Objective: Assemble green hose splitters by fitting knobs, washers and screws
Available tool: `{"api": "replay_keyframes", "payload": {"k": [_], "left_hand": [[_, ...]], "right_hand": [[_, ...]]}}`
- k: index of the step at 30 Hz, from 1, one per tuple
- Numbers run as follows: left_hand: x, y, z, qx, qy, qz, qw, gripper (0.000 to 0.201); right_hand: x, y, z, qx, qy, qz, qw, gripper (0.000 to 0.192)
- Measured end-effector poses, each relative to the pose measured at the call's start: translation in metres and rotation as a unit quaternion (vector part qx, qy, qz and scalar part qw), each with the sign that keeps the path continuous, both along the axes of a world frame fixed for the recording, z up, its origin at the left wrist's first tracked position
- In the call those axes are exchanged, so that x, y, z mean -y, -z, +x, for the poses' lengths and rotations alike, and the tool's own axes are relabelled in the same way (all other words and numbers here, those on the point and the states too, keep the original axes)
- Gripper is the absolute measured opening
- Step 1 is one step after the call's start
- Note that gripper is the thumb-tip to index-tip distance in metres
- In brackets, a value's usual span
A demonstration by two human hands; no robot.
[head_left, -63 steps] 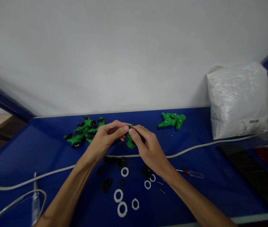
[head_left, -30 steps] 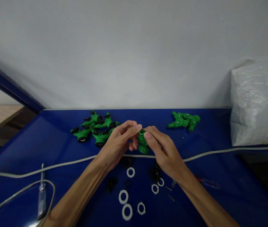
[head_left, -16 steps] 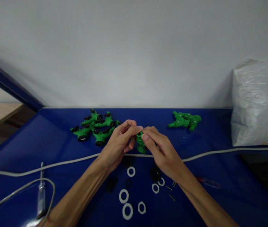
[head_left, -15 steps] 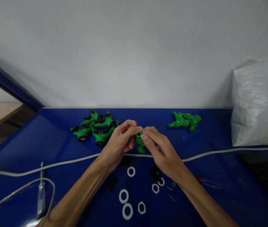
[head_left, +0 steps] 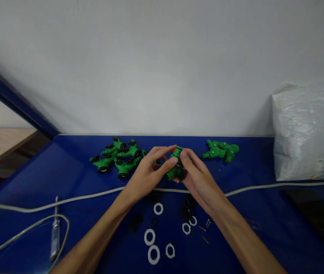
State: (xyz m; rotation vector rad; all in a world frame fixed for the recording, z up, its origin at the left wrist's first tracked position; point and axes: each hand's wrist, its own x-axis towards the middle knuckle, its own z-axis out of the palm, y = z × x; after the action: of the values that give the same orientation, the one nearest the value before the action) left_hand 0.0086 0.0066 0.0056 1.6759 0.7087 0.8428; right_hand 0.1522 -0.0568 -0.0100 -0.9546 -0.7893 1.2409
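- My left hand [head_left: 146, 177] and my right hand [head_left: 200, 180] meet above the middle of the blue table [head_left: 264, 213], and together they hold one green fitting [head_left: 175, 167].
- The left thumb and fingers [head_left: 166, 150] close around the left side of the fitting; the right fingers grasp it from the right and from behind.
- The fitting is lifted a little over the table, and a black part shows at its lower end, near my right fingers.
- A white cable [head_left: 79, 198] runs across the table just under my hands.
- A pile of green fittings with black caps [head_left: 117, 158] lies to the left of my left hand, close to it.
- Another green fitting [head_left: 221, 149] lies alone to the right, near the wall.
- White rings [head_left: 153, 243] and some black small parts [head_left: 184, 207] are spread on the table between my forearms.
- Two or three thin screws [head_left: 204, 232] lie just beside my right forearm.
- A white plastic bag [head_left: 307, 133] stands at the right end of the table, well apart from my hands.
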Motion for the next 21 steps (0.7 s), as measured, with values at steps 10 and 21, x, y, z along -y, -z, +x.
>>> {"api": "replay_keyframes", "payload": {"k": [10,21], "left_hand": [[-0.013,-0.001,-0.006,0.113,0.006,-0.211,0.971,0.035],[-0.026,0.002,-0.007,0.26,-0.093,-0.358,0.892,0.029]], "right_hand": [[0.006,-0.009,0.004,0.101,0.004,0.036,0.994,0.03],[0.027,-0.022,0.008,0.558,-0.173,0.172,0.793,0.007]]}}
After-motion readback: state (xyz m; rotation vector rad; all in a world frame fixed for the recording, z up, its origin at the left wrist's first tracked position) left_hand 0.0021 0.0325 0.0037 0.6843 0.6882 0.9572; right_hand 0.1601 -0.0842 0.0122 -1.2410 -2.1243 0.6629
